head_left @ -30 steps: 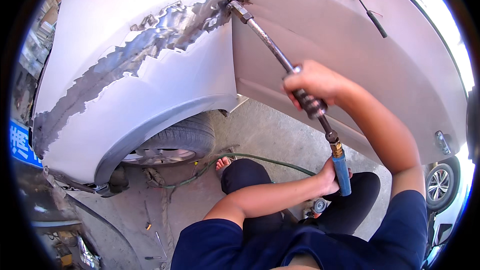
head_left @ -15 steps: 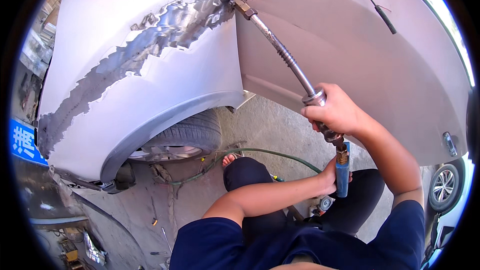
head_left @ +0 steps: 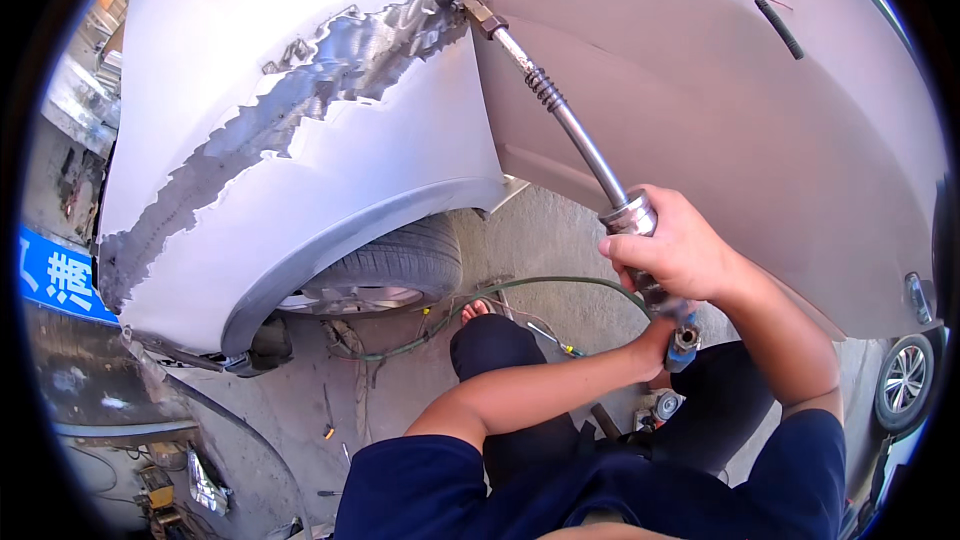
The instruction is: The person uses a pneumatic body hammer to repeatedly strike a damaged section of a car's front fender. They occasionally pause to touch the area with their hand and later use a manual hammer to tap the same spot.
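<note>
A slide hammer dent puller (head_left: 583,140) slants from the car's fender toward my lap. Its hooked tip meets the rear edge of the fender (head_left: 400,135), beside a band of bare, ground metal (head_left: 310,80). A small spring (head_left: 543,88) sits around the upper rod. Wrapped around the thick metal sliding weight (head_left: 630,215) is my right hand (head_left: 685,245), closed. Lower down, my left hand (head_left: 657,348) is closed around the puller's blue rear handle (head_left: 684,358); its fingers are partly hidden. The pale door (head_left: 700,110) stands open at the right.
Below the fender is a tyre (head_left: 400,265). A green hose (head_left: 560,280) crosses the concrete floor in front of my knees. A round tool (head_left: 665,403) lies between my legs. Loose parts (head_left: 165,495) lie at lower left; another car's wheel (head_left: 905,380) shows at far right.
The spring has shifted up the rod toward the fender. The blue handle has turned, so its end now faces up toward me. Both hands keep their grip; the view has shifted slightly.
</note>
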Available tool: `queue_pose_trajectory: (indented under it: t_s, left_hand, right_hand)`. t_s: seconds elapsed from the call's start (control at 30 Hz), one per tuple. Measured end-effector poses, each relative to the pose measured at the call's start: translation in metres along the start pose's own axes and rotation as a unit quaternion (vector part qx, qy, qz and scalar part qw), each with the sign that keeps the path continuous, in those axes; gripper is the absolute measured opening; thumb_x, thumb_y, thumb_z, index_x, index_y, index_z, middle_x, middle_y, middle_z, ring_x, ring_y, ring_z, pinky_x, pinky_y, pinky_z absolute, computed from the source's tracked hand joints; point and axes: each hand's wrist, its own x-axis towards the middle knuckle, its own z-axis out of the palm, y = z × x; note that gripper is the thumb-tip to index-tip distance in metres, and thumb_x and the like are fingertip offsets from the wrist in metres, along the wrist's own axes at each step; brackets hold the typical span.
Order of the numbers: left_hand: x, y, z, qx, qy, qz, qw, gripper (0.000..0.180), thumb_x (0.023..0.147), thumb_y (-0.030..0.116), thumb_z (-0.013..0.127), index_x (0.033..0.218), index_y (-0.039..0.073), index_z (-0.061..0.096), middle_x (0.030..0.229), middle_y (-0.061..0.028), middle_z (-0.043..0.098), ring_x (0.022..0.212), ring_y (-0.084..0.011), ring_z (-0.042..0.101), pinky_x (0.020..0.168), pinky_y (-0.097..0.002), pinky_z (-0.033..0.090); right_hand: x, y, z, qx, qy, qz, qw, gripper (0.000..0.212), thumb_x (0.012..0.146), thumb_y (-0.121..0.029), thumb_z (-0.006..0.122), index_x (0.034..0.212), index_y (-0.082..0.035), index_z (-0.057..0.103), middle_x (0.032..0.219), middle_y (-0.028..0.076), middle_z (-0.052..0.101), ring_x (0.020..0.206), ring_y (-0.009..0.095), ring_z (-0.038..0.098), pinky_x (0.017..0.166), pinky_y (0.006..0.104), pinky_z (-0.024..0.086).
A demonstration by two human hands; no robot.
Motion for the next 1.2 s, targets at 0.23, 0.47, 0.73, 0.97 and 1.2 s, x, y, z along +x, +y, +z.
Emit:
queue_pose_trajectory:
  t_s: [0.23,0.47,0.73,0.97,1.2]
  left_hand:
    - [-0.011,-0.01,-0.017,-0.047,0.055,-0.167,0.983,0.045,0.083,0.053,0.061,0.08,0.009,0.06,0.069,-0.0073,0.059,0.064,-0.0181,0.059,0.062,-0.0293,0.049]
    - [-0.015,-0.013,-0.022,-0.097,0.071,-0.182,0.976,0.05,0.09,0.056,0.045,0.091,0.009,0.061,0.077,-0.0088,0.061,0.071,-0.021,0.06,0.067,-0.0347,0.051]
    - [0.012,-0.073,-0.065,-0.005,0.156,-0.215,0.964,0.038,0.092,0.037,0.046,0.103,0.003,0.058,0.099,-0.0155,0.066,0.081,-0.0251,0.066,0.074,-0.0399,0.055]
    - [0.058,-0.101,-0.192,0.293,0.378,-0.179,0.86,0.064,0.083,0.037,0.055,0.128,-0.008,0.047,0.121,-0.0267,0.058,0.106,-0.0314,0.061,0.086,-0.0471,0.048]
    - [0.056,-0.065,-0.22,0.138,0.272,-0.189,0.933,0.06,0.089,0.055,0.049,0.116,0.002,0.053,0.086,-0.019,0.059,0.075,-0.028,0.057,0.071,-0.0432,0.05]
  right_hand:
    - [0.006,-0.002,0.007,-0.138,0.084,0.017,0.987,0.03,0.076,-0.017,0.07,0.091,0.002,0.052,0.065,0.006,0.059,0.057,0.013,0.06,0.054,0.0288,0.05]
    - [0.019,0.032,0.007,-0.223,0.153,-0.054,0.961,0.033,0.074,-0.021,0.071,0.091,0.002,0.053,0.067,0.009,0.059,0.057,0.016,0.058,0.055,0.0317,0.049]
    - [0.022,0.031,0.012,-0.281,0.172,-0.095,0.939,0.035,0.07,-0.024,0.068,0.087,0.002,0.053,0.068,0.013,0.058,0.063,0.025,0.06,0.063,0.0376,0.05]
    - [0.009,-0.009,-0.001,-0.263,0.047,-0.045,0.963,0.024,0.072,-0.02,0.06,0.074,0.004,0.063,0.063,0.022,0.064,0.054,0.029,0.066,0.053,0.041,0.055]
    - [0.002,-0.002,0.02,-0.263,0.131,0.039,0.955,0.027,0.069,-0.022,0.064,0.072,0.005,0.064,0.07,0.025,0.065,0.063,0.033,0.068,0.059,0.0416,0.055]
